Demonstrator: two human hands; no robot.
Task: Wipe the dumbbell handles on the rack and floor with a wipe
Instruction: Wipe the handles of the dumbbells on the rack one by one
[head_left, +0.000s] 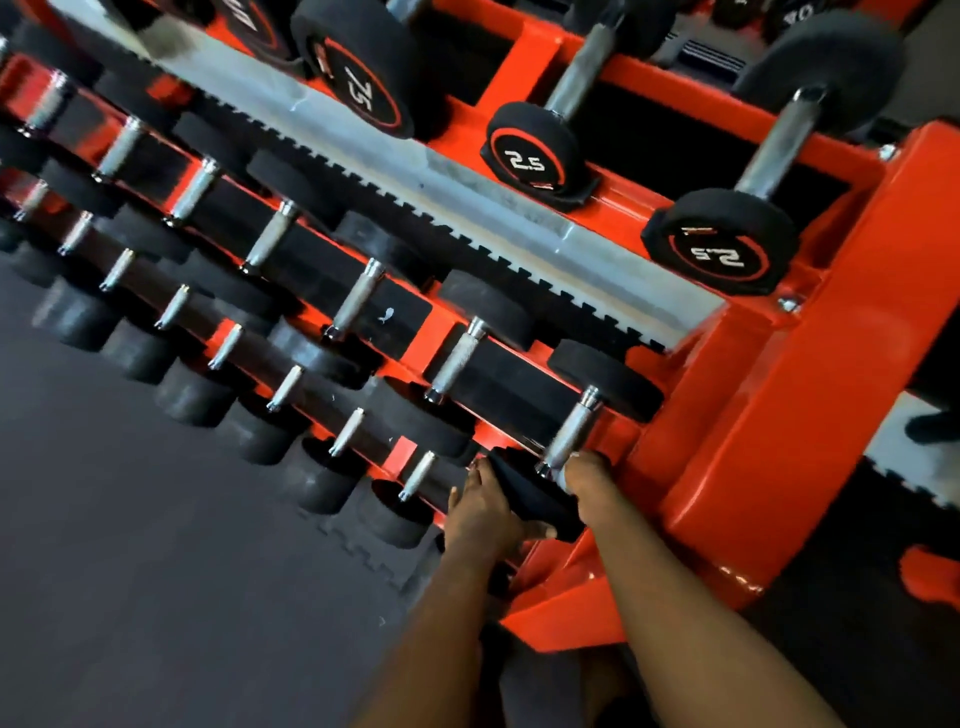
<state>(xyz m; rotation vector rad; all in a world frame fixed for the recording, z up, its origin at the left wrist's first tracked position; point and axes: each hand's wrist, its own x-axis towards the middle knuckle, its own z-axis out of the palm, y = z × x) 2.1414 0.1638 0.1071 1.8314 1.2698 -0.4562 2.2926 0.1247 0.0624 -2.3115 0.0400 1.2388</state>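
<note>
On the middle tier of the orange rack (779, 415), the rightmost dumbbell has a knurled steel handle (574, 431). My right hand (589, 475) curls round the lower end of that handle. A pale sliver (560, 477) shows between palm and steel; I cannot tell if it is the wipe. My left hand (485, 512) grips this dumbbell's black near head (530, 501), with the thumb under it. More dumbbell handles (457, 358) line the same tier to the left, and a lower tier (348, 431) runs below it.
The top tier holds dumbbells marked 2.5 (535, 150) and a larger one marked 7.5 (363, 78). A grey strip with a toothed black edge (467, 192) runs behind the rack. Dark rubber floor mats (156, 571) spread at the lower left. The rack's orange foot (571, 608) sits between my forearms.
</note>
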